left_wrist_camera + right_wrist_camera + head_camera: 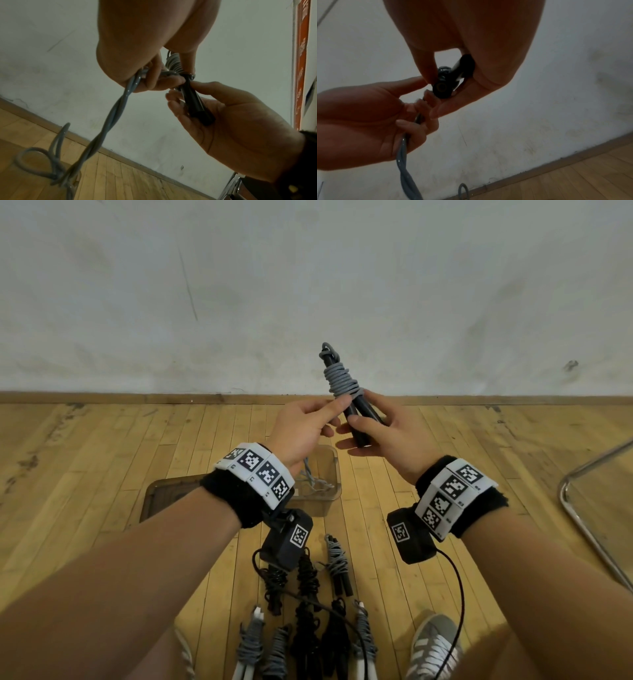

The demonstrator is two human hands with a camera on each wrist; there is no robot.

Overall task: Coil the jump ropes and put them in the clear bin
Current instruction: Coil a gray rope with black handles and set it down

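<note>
Jump rope (343, 385) gripped by both hands' curled fingers (356, 424)

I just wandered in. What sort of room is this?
Probably a gym or sports hall: a strip-wood floor, a scuffed plain wall, and many coiled jump ropes lying on the floor.

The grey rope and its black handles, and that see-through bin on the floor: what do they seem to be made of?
Grey rope: probably plastic-coated cord, since small glints show on its smooth skin.
Black handles: likely hard plastic, smooth with a dull sheen, gripped by the right hand.
Clear bin: looks like transparent plastic; the floorboards show through its walls.
</note>
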